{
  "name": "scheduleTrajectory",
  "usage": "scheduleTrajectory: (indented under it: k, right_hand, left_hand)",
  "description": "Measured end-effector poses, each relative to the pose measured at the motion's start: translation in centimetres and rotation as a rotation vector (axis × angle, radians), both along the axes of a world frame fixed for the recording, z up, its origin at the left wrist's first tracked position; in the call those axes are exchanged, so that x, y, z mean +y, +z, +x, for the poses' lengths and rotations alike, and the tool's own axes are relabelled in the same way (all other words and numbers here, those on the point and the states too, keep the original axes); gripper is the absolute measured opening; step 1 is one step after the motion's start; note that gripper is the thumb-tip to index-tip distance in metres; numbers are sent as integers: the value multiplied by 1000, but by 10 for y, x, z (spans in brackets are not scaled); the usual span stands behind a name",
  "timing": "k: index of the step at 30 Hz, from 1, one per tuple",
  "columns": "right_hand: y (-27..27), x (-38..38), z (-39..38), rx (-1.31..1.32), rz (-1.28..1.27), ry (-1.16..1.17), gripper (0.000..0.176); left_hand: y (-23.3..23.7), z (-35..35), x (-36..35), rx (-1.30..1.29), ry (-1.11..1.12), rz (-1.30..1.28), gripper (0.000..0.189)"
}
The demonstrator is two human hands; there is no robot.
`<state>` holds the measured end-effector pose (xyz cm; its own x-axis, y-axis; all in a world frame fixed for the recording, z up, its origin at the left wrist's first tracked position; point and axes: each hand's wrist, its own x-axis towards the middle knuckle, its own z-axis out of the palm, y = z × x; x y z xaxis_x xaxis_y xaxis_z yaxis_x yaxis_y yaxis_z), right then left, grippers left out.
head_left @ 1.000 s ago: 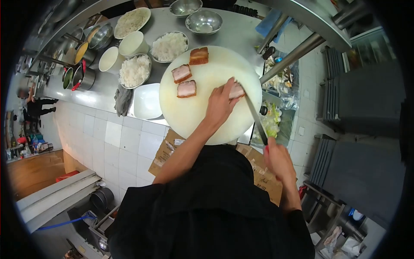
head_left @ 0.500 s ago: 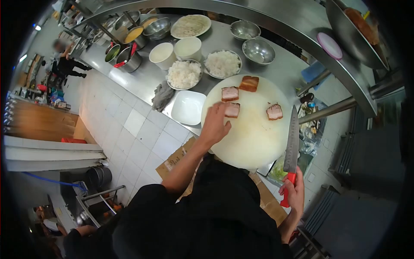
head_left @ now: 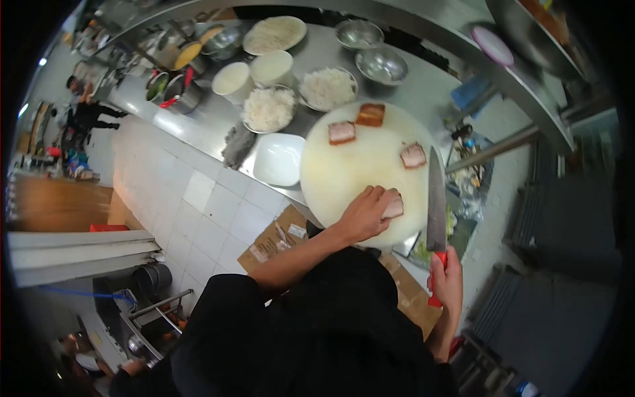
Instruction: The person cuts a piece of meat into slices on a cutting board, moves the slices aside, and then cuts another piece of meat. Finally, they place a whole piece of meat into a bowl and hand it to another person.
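A round white cutting board (head_left: 357, 165) lies on the steel counter. Near its front edge my left hand (head_left: 368, 215) is closed round a piece of roast meat (head_left: 394, 207), whose right part shows past the fingers. Two more pieces, one pale-faced (head_left: 342, 132) and one browned (head_left: 370, 114), rest at the back of the board; another piece (head_left: 413, 156) sits toward the right. My right hand (head_left: 446, 281) grips the red handle of a large knife (head_left: 436, 205), its blade pointing away from me along the board's right edge.
A white square dish (head_left: 279, 160) and a grey cloth (head_left: 237, 145) are left of the board. Behind stand bowls of rice (head_left: 269, 110), white tubs (head_left: 272, 68) and steel bowls (head_left: 382, 65). A steel shelf (head_left: 456, 49) spans overhead. Another person (head_left: 92, 112) stands far left.
My left hand has moved toward the board's front edge with a piece of meat from beside the pale-faced one. The knife remains in my right hand. The view has shifted slightly.
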<state>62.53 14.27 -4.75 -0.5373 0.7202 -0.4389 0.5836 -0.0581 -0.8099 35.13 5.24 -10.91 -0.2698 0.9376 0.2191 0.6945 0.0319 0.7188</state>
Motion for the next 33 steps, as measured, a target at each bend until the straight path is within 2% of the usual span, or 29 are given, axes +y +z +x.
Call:
scheduleTrajectory:
  k: [2, 4, 6, 8, 10, 12, 15, 18, 20, 22, 23, 25, 28, 30, 33]
  right_hand:
    - [6, -8, -4, -135, 229, 114, 20]
    - [35, -21, -20, -149, 344, 180, 24]
    - [43, -32, -30, -240, 357, 218, 22]
    - [44, -43, -43, -288, 402, 271, 18]
    - [53, -53, -56, -529, 397, 397, 14]
    - [51, -60, -47, -501, 455, 419, 14]
    - [58, -66, -36, -486, 454, 426, 18]
    - [79, -66, -41, -581, 367, 446, 18]
    - [77, -53, -59, -588, 301, 480, 9]
    - [38, -35, -88, -324, 466, 433, 9]
    - [12, -22, -104, -355, 475, 432, 10]
    - [2, -9, -116, -379, 495, 431, 11]
    - [22, -2, -113, -301, 545, 439, 15]
    - [46, -18, -98, -406, 450, 426, 19]
    - [62, -41, -84, -519, 494, 501, 15]
  left_hand:
    - [-16, 12, 0, -31, 7, 15, 60]
    - [-2, 1, -3, 3, -13, 154, 58]
    - [6, -11, -6, -18, -63, 167, 51]
    - [3, -25, -3, 58, -296, 257, 38]
    - [-3, -33, 10, 79, -377, 314, 36]
    - [-5, -38, 22, 185, -536, 327, 34]
    - [-7, -41, 30, 222, -566, 308, 34]
    - [-7, -40, 30, 237, -574, 323, 34]
    - [-8, -39, 30, 225, -575, 319, 35]
    - [-10, -38, 28, 215, -577, 313, 36]
    - [-12, -39, 27, 220, -577, 297, 36]
    - [-11, -40, 26, 236, -575, 287, 37]
    - [-1, -43, 16, 189, -523, 336, 39]
    - [6, -44, 0, 175, -457, 376, 38]
    - [-2, -48, 4, 176, -503, 348, 34]
